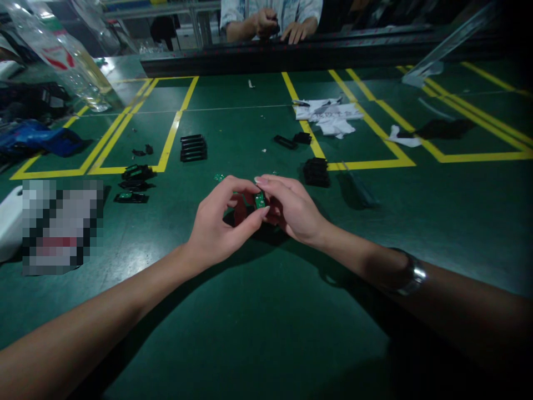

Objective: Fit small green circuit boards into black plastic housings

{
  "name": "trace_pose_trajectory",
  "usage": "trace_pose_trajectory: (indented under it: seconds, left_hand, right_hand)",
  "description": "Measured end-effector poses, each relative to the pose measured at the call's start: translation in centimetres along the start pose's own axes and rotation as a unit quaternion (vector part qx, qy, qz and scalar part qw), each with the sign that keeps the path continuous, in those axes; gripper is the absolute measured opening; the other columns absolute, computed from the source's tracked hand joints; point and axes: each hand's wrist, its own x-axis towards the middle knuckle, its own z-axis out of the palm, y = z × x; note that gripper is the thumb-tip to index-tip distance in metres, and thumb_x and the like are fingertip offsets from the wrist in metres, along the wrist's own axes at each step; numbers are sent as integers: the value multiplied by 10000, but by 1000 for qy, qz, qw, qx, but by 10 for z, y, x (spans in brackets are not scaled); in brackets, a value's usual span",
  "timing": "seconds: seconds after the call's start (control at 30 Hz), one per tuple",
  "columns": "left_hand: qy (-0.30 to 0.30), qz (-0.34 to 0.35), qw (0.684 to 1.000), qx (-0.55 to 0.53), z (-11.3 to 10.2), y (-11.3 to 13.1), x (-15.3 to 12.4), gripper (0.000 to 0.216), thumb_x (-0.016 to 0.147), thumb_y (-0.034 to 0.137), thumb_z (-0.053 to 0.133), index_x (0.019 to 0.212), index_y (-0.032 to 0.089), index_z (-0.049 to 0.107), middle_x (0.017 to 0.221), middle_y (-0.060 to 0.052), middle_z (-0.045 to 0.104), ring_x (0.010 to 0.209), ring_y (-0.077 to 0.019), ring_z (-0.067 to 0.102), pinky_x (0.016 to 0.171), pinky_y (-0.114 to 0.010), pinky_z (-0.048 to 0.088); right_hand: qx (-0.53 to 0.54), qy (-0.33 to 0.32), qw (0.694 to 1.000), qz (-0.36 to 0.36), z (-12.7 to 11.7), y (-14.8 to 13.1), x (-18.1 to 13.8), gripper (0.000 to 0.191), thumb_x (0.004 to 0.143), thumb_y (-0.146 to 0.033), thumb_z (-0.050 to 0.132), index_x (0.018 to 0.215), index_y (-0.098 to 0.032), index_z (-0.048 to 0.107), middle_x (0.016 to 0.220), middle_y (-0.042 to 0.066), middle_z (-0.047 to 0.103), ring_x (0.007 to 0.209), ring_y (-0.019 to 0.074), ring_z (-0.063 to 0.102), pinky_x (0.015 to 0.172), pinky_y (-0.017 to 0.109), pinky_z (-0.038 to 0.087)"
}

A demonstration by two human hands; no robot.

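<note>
Between my two hands, just above the green table [258, 311], is a small green circuit board [260, 199]. My left hand [225, 219] is closed, its thumb and index finger pinching the board from the left. From the other side my right hand [293, 208] grips it too, thumb near the top edge and the other fingers curled beneath. Whether the board sits in a dark casing is hidden by my fingers. Beyond my hands lie small green pieces [220, 177]. Black housings with green boards [132, 197] lie to the left, and a stack of black parts [316, 172] to the right.
A row of black frames [193, 148] and loose black parts [285, 142] lie farther back. White paper scraps [328, 115] rest across yellow tape. A screwdriver-like tool [358, 189] is at right, bottles [79, 66] at left. Across a black rail [250, 62] are another person's hands [266, 23].
</note>
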Motion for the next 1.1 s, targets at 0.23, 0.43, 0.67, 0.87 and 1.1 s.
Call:
trace_pose_trajectory:
  seconds: [0.23,0.43,0.67,0.87,1.1]
  left_hand:
    - [6,-2,1000,-3,0,0,-1,354,871,130,787,1178,205,628,1028,-16,635,791,-85,629,636,-181,556]
    - [-1,-7,1000,-8,1,0,0,334,893,155,772,1186,207,622,1039,-27,637,783,-90,630,624,-189,562]
    - [-1,-8,1000,-7,1,-1,0,315,908,179,765,1183,210,616,1042,-27,636,780,-84,624,621,-183,557]
    - [4,-9,1000,-13,2,-2,-1,310,912,171,760,1183,212,614,1037,-21,625,766,-78,624,612,-179,554]
    - [13,-19,1000,-4,1,-3,-2,325,901,183,772,1178,231,611,1029,-22,618,740,-87,624,602,-202,559]
  right_hand:
    - [2,2,1000,5,1,0,-1,461,947,-457,699,638,-210,460,561,-68,370,463,84,345,426,222,318]
    - [11,3,1000,10,1,-2,-1,458,941,-446,708,634,-211,462,568,-62,375,467,87,362,421,222,313]
    - [10,3,1000,4,2,-2,0,455,935,-444,713,634,-211,463,566,-63,375,462,86,347,416,224,310]
    - [7,-1,1000,1,2,-2,-1,482,944,-497,703,649,-212,449,578,-65,368,472,85,348,429,225,320]
    - [17,-27,999,-1,0,-4,-3,348,927,-438,707,733,-205,535,612,-61,397,498,90,390,456,227,314]
